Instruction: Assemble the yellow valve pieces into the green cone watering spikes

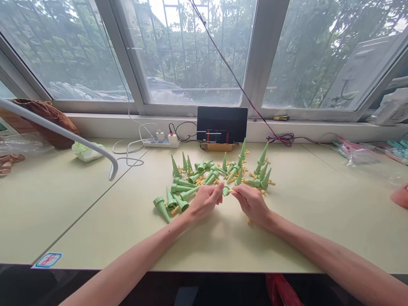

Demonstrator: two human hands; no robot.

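My left hand [206,199] is closed around a green plastic watering spike [226,191]; its round end pokes out past the fingertips. Close by on the right, my right hand [253,204] pinches a small yellow valve piece [232,191] that meets or touches the green part. Whether the two are joined is too small to tell. Beyond both hands lies a loose pile of green spikes [181,188] mixed with small yellow valves. Several spikes stand point up with yellow valves at the base, such as one green spike [262,158] on the right.
A black tablet [222,123] leans on a small cardboard stand by the window. To its left lies a white power strip [161,143] with cables. A pale curved bar [63,134] crosses the left side. At far left are a brown bag [46,121] and a tissue pack [88,151].
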